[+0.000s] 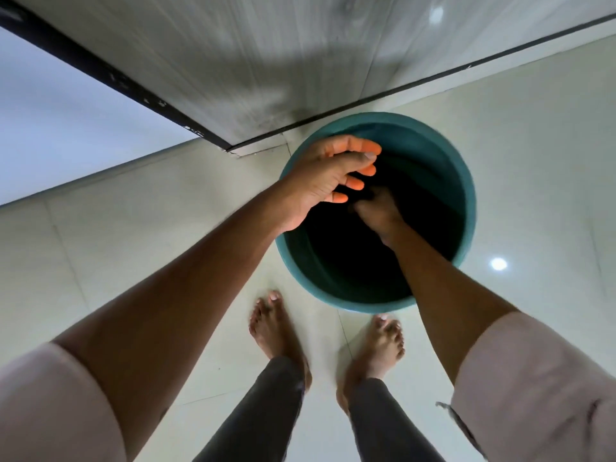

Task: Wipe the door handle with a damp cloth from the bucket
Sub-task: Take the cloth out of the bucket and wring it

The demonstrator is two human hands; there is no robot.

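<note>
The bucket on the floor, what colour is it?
The bucket is teal green, dark inside; the head view shows it.

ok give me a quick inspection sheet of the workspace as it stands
surface: pale glossy tiled floor, with light glare spots
job's things: teal bucket on the floor by the door bottom, inside too dark to see water or a cloth; door handle not in view
clutter: nothing seen
grippers: left hand over the bucket rim, fingers spread and curled, empty; right hand down inside the bucket, closed, what it holds cannot be told
cables: nothing seen
surroundings: grey door with dark edge, bare feet just behind the bucket
</note>
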